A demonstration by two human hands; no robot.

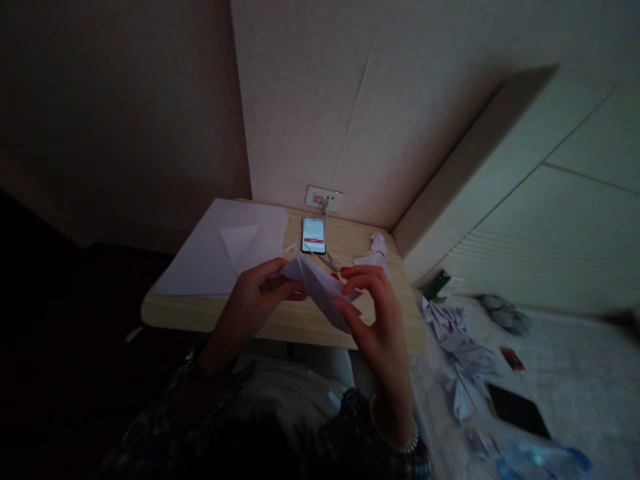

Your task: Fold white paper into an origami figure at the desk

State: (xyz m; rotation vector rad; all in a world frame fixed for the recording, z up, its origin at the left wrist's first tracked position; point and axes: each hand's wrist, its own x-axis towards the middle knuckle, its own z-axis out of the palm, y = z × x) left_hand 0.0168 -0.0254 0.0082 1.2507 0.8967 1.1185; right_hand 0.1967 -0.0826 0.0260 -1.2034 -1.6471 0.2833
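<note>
Both hands hold a piece of folded white paper (320,288) in the air over the front of a small wooden table (200,319). My left hand (263,291) pinches its left corner between thumb and fingers. My right hand (373,303) grips the right side, where pointed flaps stick out between thumb and forefinger. Just behind the paper lie scissors (330,264) with red handles, partly hidden by the paper and my right hand. A phone (314,235) with a lit screen rests beyond them. To the left, white sheets (200,260) lie stacked, with a loose triangular piece (240,240) on top.
Folded paper pieces (379,245) sit at the table's right rear corner. A wall socket (325,199) with a plug is behind the phone. On the bed (565,347) at right are many folded papers (463,347), a dark flat tablet-like object (519,410) and a grey fuzzy item (505,315).
</note>
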